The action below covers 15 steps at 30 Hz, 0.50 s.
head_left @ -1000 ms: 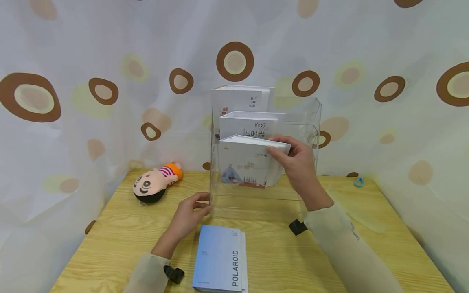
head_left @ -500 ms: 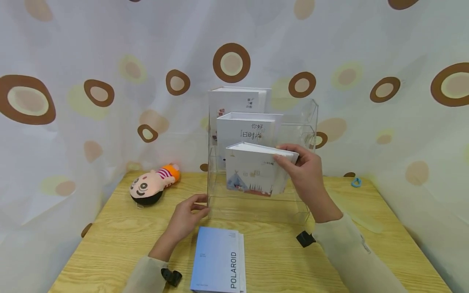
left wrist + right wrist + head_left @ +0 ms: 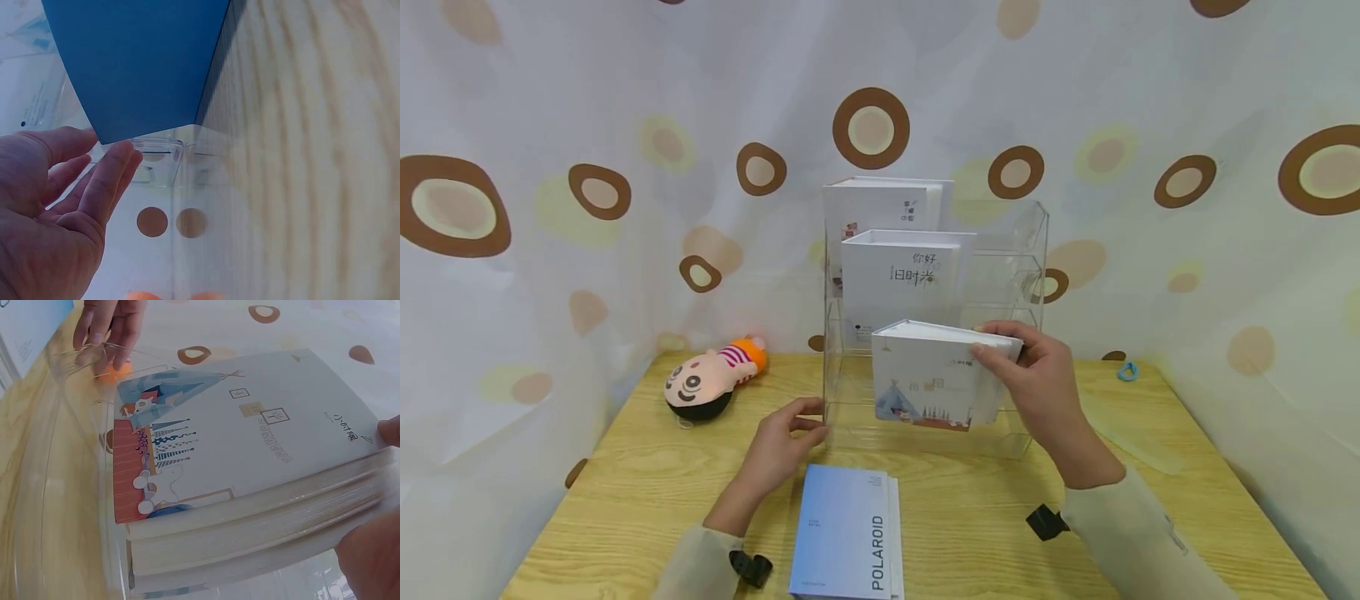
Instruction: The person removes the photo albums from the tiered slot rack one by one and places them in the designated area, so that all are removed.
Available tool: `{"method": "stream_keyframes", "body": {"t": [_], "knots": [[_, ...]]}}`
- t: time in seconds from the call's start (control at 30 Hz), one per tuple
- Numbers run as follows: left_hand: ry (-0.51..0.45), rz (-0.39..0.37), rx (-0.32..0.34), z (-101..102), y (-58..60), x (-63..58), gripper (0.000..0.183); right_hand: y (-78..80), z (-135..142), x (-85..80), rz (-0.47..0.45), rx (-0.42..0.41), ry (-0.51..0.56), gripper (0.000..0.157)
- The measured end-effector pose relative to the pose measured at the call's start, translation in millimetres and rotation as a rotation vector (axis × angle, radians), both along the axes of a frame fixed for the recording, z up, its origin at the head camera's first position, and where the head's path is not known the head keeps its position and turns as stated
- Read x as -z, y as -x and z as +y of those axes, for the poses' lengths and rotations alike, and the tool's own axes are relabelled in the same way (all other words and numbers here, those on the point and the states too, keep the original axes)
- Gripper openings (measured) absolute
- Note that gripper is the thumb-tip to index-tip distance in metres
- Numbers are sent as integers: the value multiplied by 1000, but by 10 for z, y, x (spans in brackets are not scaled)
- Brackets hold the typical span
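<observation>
My right hand (image 3: 1033, 383) pinches the upper right corner of a small, thick white photo album (image 3: 917, 379) with a blue tent drawn on its cover. The album is tilted in front of the lower part of a clear tiered rack (image 3: 925, 437). In the right wrist view, its closed pages (image 3: 250, 531) face the camera. At the rack's lower left side rests my left hand (image 3: 782, 437), its fingers extended against the clear edge. Two other white albums stand in the rack's upper tiers: a middle one (image 3: 887, 292) and a rear one (image 3: 880, 204).
A blue album (image 3: 842, 533) marked POLAROID lies on the wooden table (image 3: 970, 533) in front of the rack. A plush doll (image 3: 711, 379) lies at the left. At the back right is a small blue ring-like object (image 3: 1127, 372). Behind everything hangs a patterned curtain (image 3: 700, 100).
The tent album in my right hand has come down, toward me and slightly right, away from the middle album. My left hand stays at the rack's side.
</observation>
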<state>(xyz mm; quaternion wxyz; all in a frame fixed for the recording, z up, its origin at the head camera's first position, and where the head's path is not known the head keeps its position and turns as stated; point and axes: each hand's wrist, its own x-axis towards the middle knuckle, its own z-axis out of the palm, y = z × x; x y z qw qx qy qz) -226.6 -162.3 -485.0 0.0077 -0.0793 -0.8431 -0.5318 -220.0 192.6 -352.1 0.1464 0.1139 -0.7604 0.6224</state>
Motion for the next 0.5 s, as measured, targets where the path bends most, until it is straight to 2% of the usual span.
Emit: {"method": "stream_keyframes", "body": {"t": [0.2, 0.5], "knots": [[-7, -3, 2, -2, 16, -2, 43, -50, 52, 70, -15, -2, 1, 27], [-3, -3, -1, -5, 8, 9, 45, -180, 111, 263, -60, 8, -9, 23]]}}
